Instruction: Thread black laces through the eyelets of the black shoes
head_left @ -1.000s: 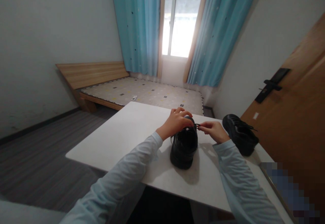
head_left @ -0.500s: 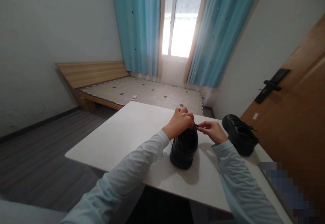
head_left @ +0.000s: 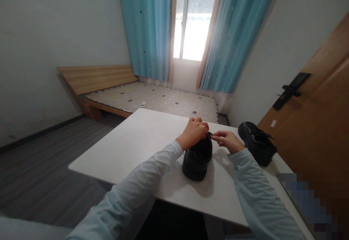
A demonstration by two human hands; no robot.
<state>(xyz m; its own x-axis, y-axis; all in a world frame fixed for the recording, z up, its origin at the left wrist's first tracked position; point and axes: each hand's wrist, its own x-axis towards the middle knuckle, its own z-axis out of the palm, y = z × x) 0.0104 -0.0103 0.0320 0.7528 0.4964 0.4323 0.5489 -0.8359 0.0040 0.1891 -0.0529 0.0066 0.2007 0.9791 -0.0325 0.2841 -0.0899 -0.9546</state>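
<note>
A black shoe [head_left: 196,164] stands upright on the white table [head_left: 131,149], its heel toward me. Over the front of the shoe lies my left hand [head_left: 193,133], fingers curled down around its upper; the fingertips are hidden behind the hand. To the right of the shoe, my right hand [head_left: 227,141] pinches a black shoelace [head_left: 211,134] between thumb and fingers. The lace makes a short bend from the shoe to those fingertips. The shoe's toe is covered by my left hand.
A second black shoe [head_left: 257,143] with loose laces sits at the table's right edge. Beyond the table is a bed [head_left: 158,96] with a small white remote [head_left: 143,104] on it. A wooden door [head_left: 313,123] stands at the right, blue curtains [head_left: 152,29] at the back.
Both hands keep nearly the same place at the shoe. The lace at my right fingertips now shows a slightly more raised bend. The view has shifted a little.
</note>
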